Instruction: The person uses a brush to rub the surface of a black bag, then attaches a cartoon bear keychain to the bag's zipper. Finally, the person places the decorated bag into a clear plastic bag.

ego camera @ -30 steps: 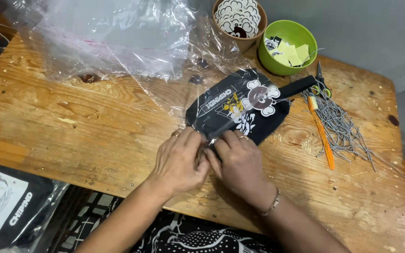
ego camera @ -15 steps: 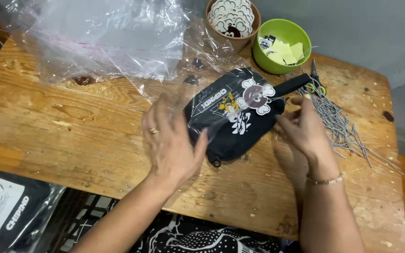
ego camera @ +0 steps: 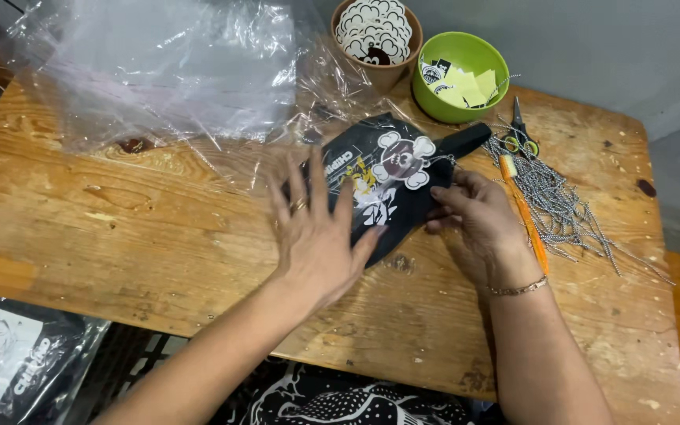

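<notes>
At the lower left of the frame a bagged black item (ego camera: 9,362) with a white print lies below the table edge. Just below centre, the left hand (ego camera: 320,236) lies flat with fingers spread on the near end of a black pouch (ego camera: 391,189) on the wooden table (ego camera: 120,236). The right hand (ego camera: 478,216) pinches the pouch's right edge between thumb and fingers. The pouch bears white and yellow print, with a white cartoon-shaped tag (ego camera: 404,160) on top. Right of it lie an orange pen (ego camera: 527,216), a bundle of grey cords (ego camera: 568,205) and small scissors (ego camera: 519,130). Farther up stand a green bowl (ego camera: 460,75) of paper slips and a brown cup (ego camera: 378,35) of tags; crumpled clear plastic (ego camera: 167,71) fills the upper left.
</notes>
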